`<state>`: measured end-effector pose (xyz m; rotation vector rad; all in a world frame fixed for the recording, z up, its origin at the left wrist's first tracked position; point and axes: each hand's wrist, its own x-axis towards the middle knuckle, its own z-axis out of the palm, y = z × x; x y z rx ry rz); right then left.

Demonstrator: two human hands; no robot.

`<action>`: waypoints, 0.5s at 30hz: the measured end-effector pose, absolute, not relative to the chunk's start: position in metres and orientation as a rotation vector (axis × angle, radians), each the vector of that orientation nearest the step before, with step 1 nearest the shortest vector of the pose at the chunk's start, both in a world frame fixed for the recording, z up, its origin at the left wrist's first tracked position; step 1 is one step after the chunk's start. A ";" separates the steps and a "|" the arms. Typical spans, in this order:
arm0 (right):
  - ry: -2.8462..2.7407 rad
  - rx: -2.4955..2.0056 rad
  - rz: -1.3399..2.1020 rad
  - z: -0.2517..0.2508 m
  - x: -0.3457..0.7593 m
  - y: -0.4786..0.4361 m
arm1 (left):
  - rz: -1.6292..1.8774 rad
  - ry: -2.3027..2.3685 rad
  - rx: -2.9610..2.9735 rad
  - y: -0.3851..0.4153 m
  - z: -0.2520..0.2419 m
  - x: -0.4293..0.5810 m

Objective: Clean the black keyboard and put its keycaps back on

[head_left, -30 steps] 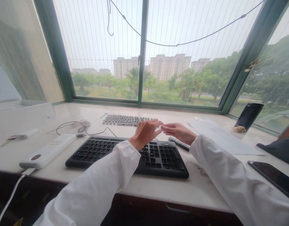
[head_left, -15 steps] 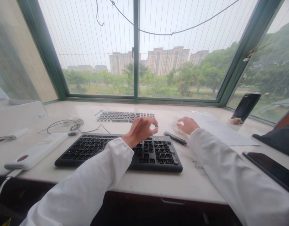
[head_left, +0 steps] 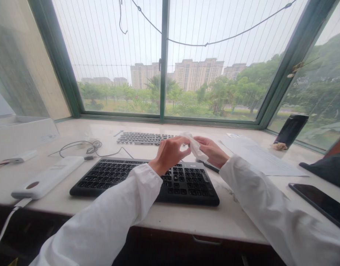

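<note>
My left hand is closed in a pinch above the black keyboard, on a small dark keycap that is mostly hidden by the fingers and tissue. My right hand has its fingers closed on a crumpled white tissue, which meets the left fingertips around the keycap. The keyboard below shows bare key sockets. Behind it, loose dark keycaps lie in rows on the tabletop. A dark pen lies under my right hand, partly covered.
A white power bank with cables stands at the left, near a white box. At the right are printed paper sheets, a phone and an upright dark object. The window borders the tabletop's back.
My right hand has come left from the tabletop beside the papers, bringing the white tissue against the keycap. My left hand keeps its pinch. The view has shifted slightly.
</note>
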<state>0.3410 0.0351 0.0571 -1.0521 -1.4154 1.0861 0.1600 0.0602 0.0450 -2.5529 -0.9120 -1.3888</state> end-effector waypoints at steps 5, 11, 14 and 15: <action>-1.343 -0.937 1.181 0.049 0.333 0.034 | -1.479 -0.898 -2.554 0.060 0.047 0.160; -1.412 -0.812 1.202 0.035 0.330 0.037 | -1.495 -0.891 -2.561 0.061 0.050 0.161; -1.316 -0.748 1.253 0.031 0.329 0.040 | -1.512 -0.896 -2.543 0.061 0.051 0.161; -1.276 -0.742 1.260 0.031 0.329 0.041 | -1.522 -0.899 -2.537 0.061 0.051 0.161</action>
